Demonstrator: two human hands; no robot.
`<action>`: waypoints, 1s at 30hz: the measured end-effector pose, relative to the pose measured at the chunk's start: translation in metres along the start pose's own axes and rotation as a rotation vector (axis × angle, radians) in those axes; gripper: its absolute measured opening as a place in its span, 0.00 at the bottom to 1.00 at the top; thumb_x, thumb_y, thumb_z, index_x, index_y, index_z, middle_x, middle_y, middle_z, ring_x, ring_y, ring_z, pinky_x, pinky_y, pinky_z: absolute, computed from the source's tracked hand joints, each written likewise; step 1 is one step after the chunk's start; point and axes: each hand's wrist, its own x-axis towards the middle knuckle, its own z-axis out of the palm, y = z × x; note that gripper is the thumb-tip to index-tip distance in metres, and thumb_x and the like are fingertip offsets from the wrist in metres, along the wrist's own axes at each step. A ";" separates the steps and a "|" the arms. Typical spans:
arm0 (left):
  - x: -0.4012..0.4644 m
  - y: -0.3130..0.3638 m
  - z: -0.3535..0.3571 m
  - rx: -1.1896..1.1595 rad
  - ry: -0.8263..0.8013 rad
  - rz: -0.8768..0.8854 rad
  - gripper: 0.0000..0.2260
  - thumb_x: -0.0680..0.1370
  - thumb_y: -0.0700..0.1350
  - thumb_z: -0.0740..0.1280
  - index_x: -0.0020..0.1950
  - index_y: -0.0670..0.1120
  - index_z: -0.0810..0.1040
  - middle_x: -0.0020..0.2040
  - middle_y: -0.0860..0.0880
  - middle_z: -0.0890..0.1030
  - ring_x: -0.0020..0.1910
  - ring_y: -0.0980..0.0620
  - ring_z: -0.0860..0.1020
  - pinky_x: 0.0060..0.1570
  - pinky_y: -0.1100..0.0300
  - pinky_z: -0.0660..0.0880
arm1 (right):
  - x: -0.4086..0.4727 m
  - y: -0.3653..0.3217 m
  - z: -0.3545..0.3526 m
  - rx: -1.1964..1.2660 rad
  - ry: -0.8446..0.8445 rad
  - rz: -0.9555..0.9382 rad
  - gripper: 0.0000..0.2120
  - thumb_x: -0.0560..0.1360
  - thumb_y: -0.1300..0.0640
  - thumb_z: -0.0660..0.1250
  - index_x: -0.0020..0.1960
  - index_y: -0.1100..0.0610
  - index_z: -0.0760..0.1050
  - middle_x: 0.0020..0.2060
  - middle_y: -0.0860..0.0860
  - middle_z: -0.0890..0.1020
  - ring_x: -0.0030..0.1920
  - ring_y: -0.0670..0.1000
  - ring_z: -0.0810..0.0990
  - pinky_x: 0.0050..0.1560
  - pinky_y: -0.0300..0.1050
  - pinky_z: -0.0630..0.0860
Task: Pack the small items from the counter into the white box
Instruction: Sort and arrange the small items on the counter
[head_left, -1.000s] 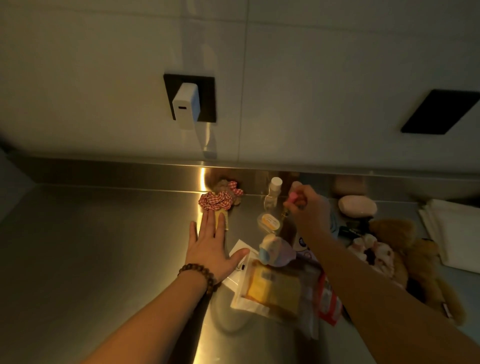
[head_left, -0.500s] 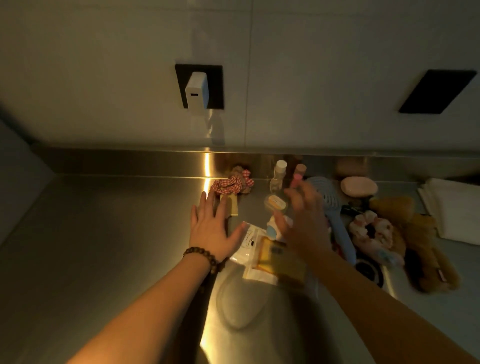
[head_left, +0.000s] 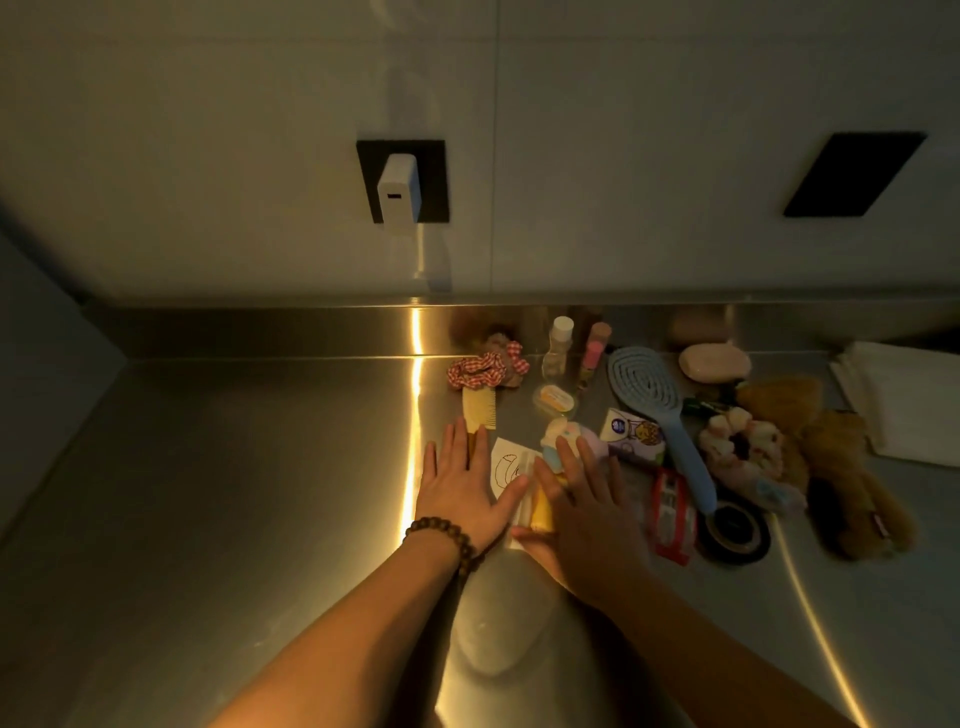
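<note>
Down on the steel counter (head_left: 208, 493), right in front of the back ledge, both hands are lying flat with fingers straight, neither one curling round anything. My guess is the left hand (head_left: 460, 493) is just bracing there, palm down, fingertips touching the handle end of the yellow comb (head_left: 480, 413) and thumb reaching over onto the white card (head_left: 506, 465). The right hand (head_left: 582, 514) is pressing down on the yellow packet (head_left: 540, 512), probably pinning the slippery plastic so it can be slid or scooped up, and its fingertips are reaching up to the little pastel toy (head_left: 563, 436). That packet is looking like the next thing to go. Its long axis is running roughly away from the person toward the wall, though most of it is hidden under the hand, so I can't tell which end is the top. The comb is lying the same way, teeth end toward the checked scrunchie (head_left: 480, 370). Everything else is bunching up to the right: two small bottles (head_left: 558, 345) standing upright by the ledge, a blue hairbrush (head_left: 652, 410) with its handle pointing back toward the person, a pink soap (head_left: 714, 362), a red packet (head_left: 672, 512), a roll of black tape (head_left: 732, 531) and a brown teddy (head_left: 841, 467). No white box is showing anywhere, so nothing here is looking packed yet; the folded white cloth (head_left: 904, 410) at the far right isn't a box as far as I can tell.
</note>
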 end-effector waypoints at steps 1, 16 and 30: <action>0.001 0.003 0.000 0.004 -0.006 0.021 0.40 0.69 0.75 0.36 0.76 0.53 0.41 0.75 0.51 0.37 0.71 0.55 0.31 0.66 0.54 0.28 | -0.001 0.001 0.000 0.005 0.005 0.005 0.42 0.73 0.28 0.46 0.72 0.58 0.66 0.73 0.61 0.64 0.75 0.61 0.53 0.71 0.63 0.50; 0.021 0.025 0.003 -0.006 -0.030 0.181 0.38 0.70 0.74 0.36 0.76 0.56 0.45 0.77 0.52 0.43 0.73 0.55 0.36 0.69 0.50 0.31 | 0.006 0.021 0.006 0.069 0.016 0.065 0.43 0.71 0.28 0.50 0.76 0.55 0.57 0.76 0.59 0.56 0.76 0.59 0.45 0.73 0.60 0.48; -0.039 0.044 -0.041 -0.063 0.077 0.154 0.36 0.73 0.70 0.45 0.76 0.51 0.51 0.76 0.50 0.54 0.75 0.51 0.50 0.71 0.52 0.46 | -0.037 0.022 -0.032 0.217 0.124 0.239 0.34 0.76 0.38 0.58 0.74 0.58 0.61 0.73 0.58 0.64 0.74 0.57 0.60 0.73 0.56 0.56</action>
